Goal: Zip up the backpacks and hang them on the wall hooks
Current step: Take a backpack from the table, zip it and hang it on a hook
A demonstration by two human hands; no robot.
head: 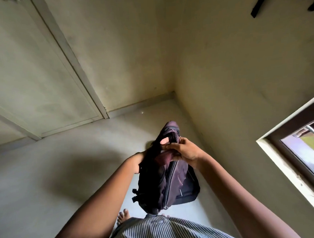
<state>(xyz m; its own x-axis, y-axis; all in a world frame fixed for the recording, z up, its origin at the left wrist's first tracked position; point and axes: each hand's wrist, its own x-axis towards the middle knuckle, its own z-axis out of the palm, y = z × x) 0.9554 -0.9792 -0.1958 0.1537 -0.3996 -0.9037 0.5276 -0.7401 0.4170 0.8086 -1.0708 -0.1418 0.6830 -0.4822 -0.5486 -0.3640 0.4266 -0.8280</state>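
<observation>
A dark maroon backpack (161, 187) hangs in the air in front of me, above the floor. My left hand (145, 155) grips its top from the left, mostly hidden behind the fabric, with the thumb (164, 141) showing over the top. My right hand (184, 151) is closed on the top of the same backpack from the right. A second dark backpack (189, 191) lies on the floor just behind it, next to the right wall. A zipper line (170, 179) runs down the held backpack; I cannot tell whether it is closed. No hooks are in view.
A pale door (33, 73) stands at the left. A wall corner (174, 91) is straight ahead. A window frame (287, 149) juts from the right wall. A dark bracket (261, 2) sits at the top right. My bare foot (123, 216) is on the floor.
</observation>
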